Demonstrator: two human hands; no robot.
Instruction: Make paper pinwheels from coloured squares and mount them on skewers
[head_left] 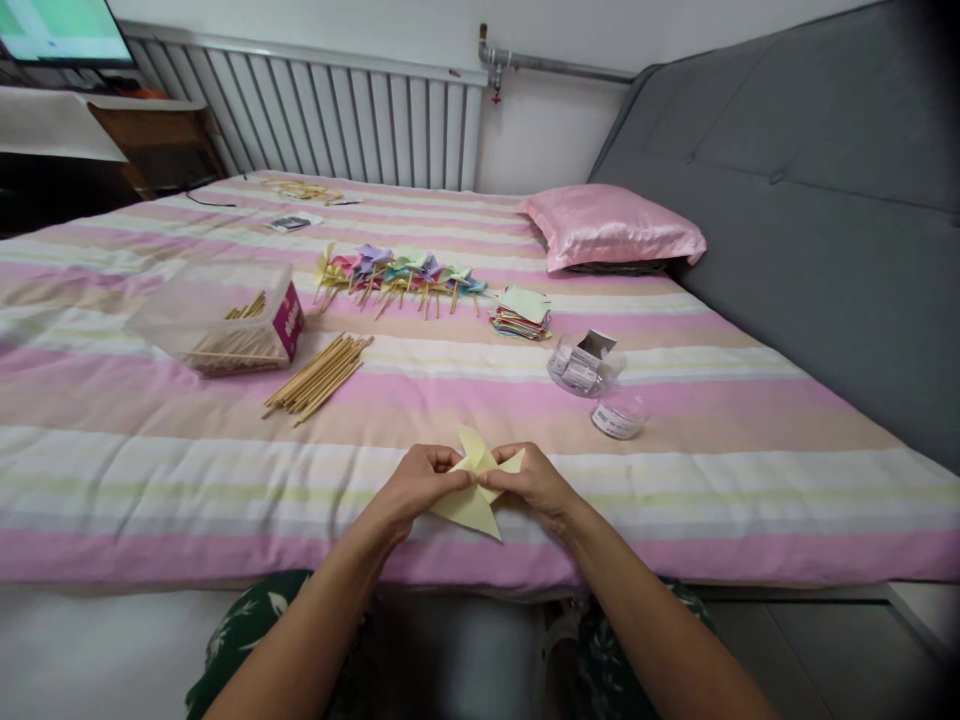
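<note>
Striped bedspread (675, 400) with a pink pillow (611, 225) up by the grey headboard (810, 150). There's a row of finished paper pinwheels (397, 272), a stack of coloured paper (521, 313), loose wooden sticks (319, 375), a clear box (225, 318) of more sticks — plus two small clear tubs (596, 385). Radiator (337, 115) behind.

The light is soft, even and fairly bright, with no hard shadows across the striped bed (225, 480). The pink pillow (611, 225) in the upper middle carries a mild sheen. A screen (64, 30) in the upper left corner is washed out to pale green. The right edge and lower right corner darken into a vignette, and straight lines bow outward near the frame's edges. The centre stays sharp; the far objects look softer.
</note>
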